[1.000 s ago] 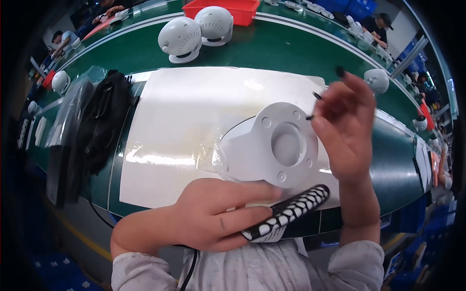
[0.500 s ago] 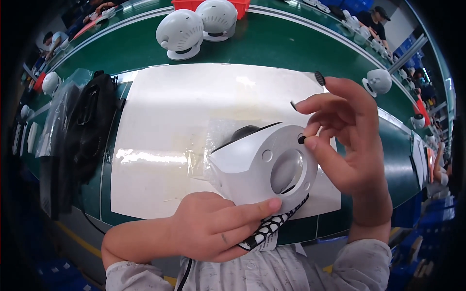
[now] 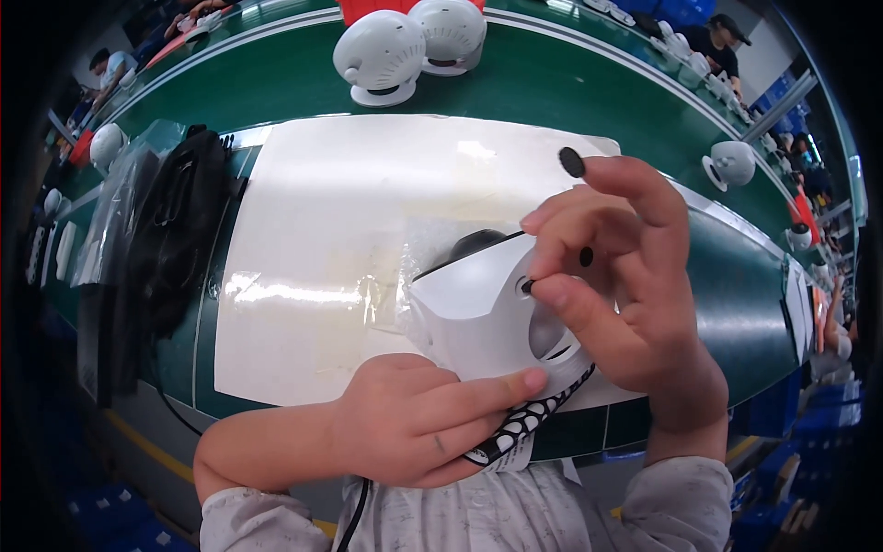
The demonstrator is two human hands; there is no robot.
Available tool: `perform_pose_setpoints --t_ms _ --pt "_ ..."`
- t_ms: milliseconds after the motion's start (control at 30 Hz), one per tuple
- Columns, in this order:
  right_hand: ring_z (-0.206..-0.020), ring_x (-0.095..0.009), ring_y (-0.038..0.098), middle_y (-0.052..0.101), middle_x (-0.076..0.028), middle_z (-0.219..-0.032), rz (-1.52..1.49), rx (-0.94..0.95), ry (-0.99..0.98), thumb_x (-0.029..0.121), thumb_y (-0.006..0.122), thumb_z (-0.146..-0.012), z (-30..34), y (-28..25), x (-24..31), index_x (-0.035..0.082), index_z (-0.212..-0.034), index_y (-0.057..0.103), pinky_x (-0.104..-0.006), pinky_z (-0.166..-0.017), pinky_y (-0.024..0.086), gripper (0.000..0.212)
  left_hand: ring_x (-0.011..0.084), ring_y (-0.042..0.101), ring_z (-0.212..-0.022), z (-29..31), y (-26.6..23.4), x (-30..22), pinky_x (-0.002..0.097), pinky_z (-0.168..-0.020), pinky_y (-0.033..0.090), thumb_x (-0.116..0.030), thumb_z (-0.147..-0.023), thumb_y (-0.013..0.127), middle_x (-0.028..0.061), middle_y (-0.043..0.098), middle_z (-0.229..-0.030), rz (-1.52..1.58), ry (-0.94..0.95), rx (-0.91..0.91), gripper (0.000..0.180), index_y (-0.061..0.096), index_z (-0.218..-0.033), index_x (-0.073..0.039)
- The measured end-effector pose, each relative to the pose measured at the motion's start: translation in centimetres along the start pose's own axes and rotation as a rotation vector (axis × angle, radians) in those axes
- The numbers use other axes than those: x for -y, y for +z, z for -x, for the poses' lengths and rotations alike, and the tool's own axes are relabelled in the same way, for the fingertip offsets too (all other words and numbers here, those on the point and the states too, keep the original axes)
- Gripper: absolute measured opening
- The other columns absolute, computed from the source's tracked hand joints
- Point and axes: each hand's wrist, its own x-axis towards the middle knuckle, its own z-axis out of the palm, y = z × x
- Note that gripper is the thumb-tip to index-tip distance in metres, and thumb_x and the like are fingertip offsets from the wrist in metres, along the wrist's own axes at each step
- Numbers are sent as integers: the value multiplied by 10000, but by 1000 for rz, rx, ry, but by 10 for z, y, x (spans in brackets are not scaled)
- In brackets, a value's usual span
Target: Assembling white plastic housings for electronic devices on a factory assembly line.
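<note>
A white rounded device (image 3: pixel 464 322) is tipped over, its ring-shaped underside facing up and to the right. My left hand (image 3: pixel 414 419) is closed round its lower side, forefinger lying along the ring's edge. Between thumb and a finger, my right hand (image 3: pixel 635 294) pinches a small black round pad (image 3: pixel 527 287) at a circular recess in the ring. Another black pad (image 3: pixel 572 163) clings to the raised forefinger's tip. A third dark pad (image 3: pixel 586 257) shows among the other fingers. A strip with black-and-white cells (image 3: pixel 533 419) runs beneath the device. My right hand partly hides the ring.
A white sheet (image 3: pixel 303 212) covers the green bench, with clear bubble wrap (image 3: pixel 405 258) beside the device. Black pouches (image 3: pixel 175 221) and plastic bags (image 3: pixel 115 221) lie left. Finished-looking white devices (image 3: pixel 379 55) stand at the back, another white device (image 3: pixel 733 164) at right. People work farther off.
My right hand has moved left across the ring, taking the pinched pad from the upper right edge to the recess at upper left. My left hand keeps its hold. The view has shifted slightly.
</note>
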Motion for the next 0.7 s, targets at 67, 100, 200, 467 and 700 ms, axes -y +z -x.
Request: perform_pose_setpoints --t_ms 67,100,200,467,700 --pt "-871 -181 495 515 -60 -771 -60 -6 66 -62 548 -722 -1 1 4 23 -1248 203 -312 -843 357 634 102 493 -459 0 1 1 216 -394 375 -165 -656 576 101 558 -1090 -4 -2 2 148 566 -721 -33" --pt "-889 -181 497 517 -59 -764 -114 -15 133 -61 544 -726 -1 1 6 18 -1247 208 -311 -841 358 625 105 495 -464 0 2 1 219 -400 379 -169 -659 575 100 556 -1093 16 1 -10 152 566 -724 -31" --pt "-964 -195 512 557 -83 -806 27 -20 79 -39 556 -734 2 1 6 22 -1254 211 -309 -871 352 627 111 502 -472 1 5 2 223 -406 386 -175 -663 572 96 551 -1101 32 5 -31 158 566 -730 -32" --pt "-1118 -345 435 553 -147 -1031 730 98 -190 158 576 -790 23 -11 15 75 -1121 359 -480 -983 215 404 118 511 -473 1 3 5 226 -407 394 -171 -657 575 85 546 -1108 52 33 -12 155 566 -737 -38" --pt "-1237 -405 229 381 -196 -1262 454 12 -96 111 600 -734 43 -13 4 79 -794 542 -447 -979 177 89 131 489 -438 -6 4 8 232 -392 382 -143 -589 608 127 522 -1139 68 6 -3 143 567 -663 -27"
